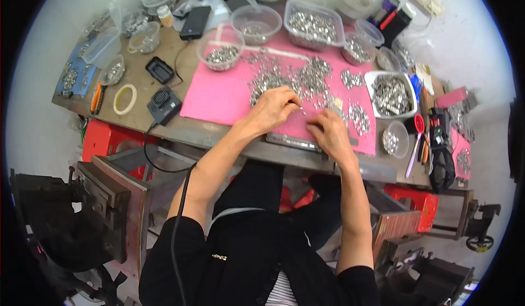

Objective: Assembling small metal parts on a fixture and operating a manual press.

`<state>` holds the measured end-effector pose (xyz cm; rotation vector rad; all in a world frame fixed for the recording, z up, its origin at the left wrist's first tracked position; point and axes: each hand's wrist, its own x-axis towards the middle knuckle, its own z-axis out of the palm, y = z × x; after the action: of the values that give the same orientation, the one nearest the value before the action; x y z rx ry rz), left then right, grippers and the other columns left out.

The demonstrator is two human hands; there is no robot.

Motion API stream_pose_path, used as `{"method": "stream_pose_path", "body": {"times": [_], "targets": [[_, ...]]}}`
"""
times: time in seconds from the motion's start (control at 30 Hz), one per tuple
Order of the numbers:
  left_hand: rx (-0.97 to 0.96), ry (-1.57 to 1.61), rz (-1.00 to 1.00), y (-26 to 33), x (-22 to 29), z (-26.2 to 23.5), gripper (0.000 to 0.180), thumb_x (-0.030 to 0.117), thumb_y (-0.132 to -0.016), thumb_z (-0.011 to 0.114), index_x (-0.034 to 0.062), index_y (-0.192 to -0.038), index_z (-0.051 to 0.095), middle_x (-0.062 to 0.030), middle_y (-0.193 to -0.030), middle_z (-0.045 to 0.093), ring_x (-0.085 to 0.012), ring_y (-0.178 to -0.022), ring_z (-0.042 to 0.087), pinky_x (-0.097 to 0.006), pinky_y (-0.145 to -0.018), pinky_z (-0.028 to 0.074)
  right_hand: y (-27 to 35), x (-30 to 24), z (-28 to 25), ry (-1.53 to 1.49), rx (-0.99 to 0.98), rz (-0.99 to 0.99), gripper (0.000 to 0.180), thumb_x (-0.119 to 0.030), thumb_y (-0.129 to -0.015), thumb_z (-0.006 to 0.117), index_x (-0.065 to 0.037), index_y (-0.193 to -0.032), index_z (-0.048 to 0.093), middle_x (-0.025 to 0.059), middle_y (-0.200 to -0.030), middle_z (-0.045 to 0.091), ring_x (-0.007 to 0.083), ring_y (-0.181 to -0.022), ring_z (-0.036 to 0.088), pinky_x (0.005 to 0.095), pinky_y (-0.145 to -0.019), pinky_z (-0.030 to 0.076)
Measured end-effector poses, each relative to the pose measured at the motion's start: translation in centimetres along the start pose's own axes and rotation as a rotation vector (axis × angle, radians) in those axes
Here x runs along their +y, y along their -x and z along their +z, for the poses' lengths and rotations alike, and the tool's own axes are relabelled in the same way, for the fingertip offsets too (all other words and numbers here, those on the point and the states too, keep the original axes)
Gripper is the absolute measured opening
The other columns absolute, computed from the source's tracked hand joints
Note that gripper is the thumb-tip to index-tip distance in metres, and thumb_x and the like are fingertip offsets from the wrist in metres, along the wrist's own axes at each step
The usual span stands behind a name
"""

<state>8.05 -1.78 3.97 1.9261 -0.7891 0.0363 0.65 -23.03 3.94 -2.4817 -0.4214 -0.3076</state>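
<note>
My left hand (272, 109) is above the pink mat (210, 101), its thumb and forefinger pinched on a small shiny metal part at the fingertips. Just to the right, my right hand (331, 133) has its fingers curled together near the mat's front edge; what they hold, if anything, is too small to make out. Beyond both hands spreads a loose pile of small silvery metal parts (314, 74). Smaller heaps of parts (359, 119) lie right of my right hand. Between my forearms, a flat metal bar (292, 142) lies along the table's front edge.
Clear tubs of metal parts, including a round bowl (220, 51) and a square tub (314, 24), line the back. To the right are a white tray (411, 115) and a purple-handled scoop (414, 153). A black charger (164, 105) and tape roll (125, 99) sit left.
</note>
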Motion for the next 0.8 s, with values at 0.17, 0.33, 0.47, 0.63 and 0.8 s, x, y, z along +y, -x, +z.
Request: {"method": "stream_pose_path", "body": {"times": [0.17,0.33,0.47,0.63,0.8], "targets": [[-0.023,-0.007,0.046,0.5,-0.9,1.0,0.011,0.004,-0.088,0.070,0.0012,-0.097,0.074,-0.0120,-0.092,0.069,-0.0256,-0.081,0.068,-0.035,-0.072,0.054,-1.1,-0.5,0.0,-0.011,0.038,-0.008,0.011,-0.006,-0.083,0.076,0.000,-0.090,0.070,0.0156,-0.086,0.062,0.0346,-0.083,0.063,0.0435,-0.073,0.050],[0.087,0.009,0.003,1.0,-0.1,0.4,0.011,0.005,-0.091,0.068,0.0014,-0.099,0.076,-0.0103,-0.091,0.067,-0.0235,-0.081,0.067,-0.034,-0.073,0.053,-0.6,-0.6,0.0,-0.108,0.097,0.095,0.012,-0.007,-0.087,0.074,0.002,-0.092,0.067,0.0168,-0.085,0.066,0.0350,-0.080,0.066,0.0432,-0.071,0.052],[0.147,0.065,-0.085,2.5,1.0,-0.4,0.011,0.006,-0.091,0.070,0.0010,-0.100,0.075,-0.0087,-0.091,0.069,-0.0194,-0.080,0.066,-0.032,-0.072,0.052,0.5,-1.5,-0.2,-0.143,0.111,0.159,0.011,-0.007,-0.089,0.072,0.002,-0.095,0.068,0.0162,-0.085,0.068,0.0332,-0.077,0.067,0.0411,-0.069,0.052],[0.157,0.096,-0.187,4.5,0.7,-0.4,0.011,0.005,-0.089,0.073,0.0001,-0.099,0.074,-0.0075,-0.090,0.071,-0.0163,-0.081,0.066,-0.031,-0.073,0.052,2.0,-4.0,0.9,-0.244,0.106,0.020,0.006,-0.003,-0.090,0.068,0.000,-0.094,0.066,0.0135,-0.084,0.064,0.0315,-0.079,0.063,0.0408,-0.073,0.049],[0.213,-0.187,0.079,5.2,-1.4,-0.7,0.006,0.004,-0.085,0.073,0.0011,-0.090,0.070,-0.0104,-0.086,0.066,-0.0285,-0.082,0.062,-0.039,-0.075,0.050,2.5,-4.8,2.4,-0.202,0.169,-0.066,0.011,0.001,-0.086,0.071,-0.001,-0.095,0.064,0.0123,-0.089,0.064,0.0316,-0.083,0.061,0.0403,-0.077,0.048]]}}
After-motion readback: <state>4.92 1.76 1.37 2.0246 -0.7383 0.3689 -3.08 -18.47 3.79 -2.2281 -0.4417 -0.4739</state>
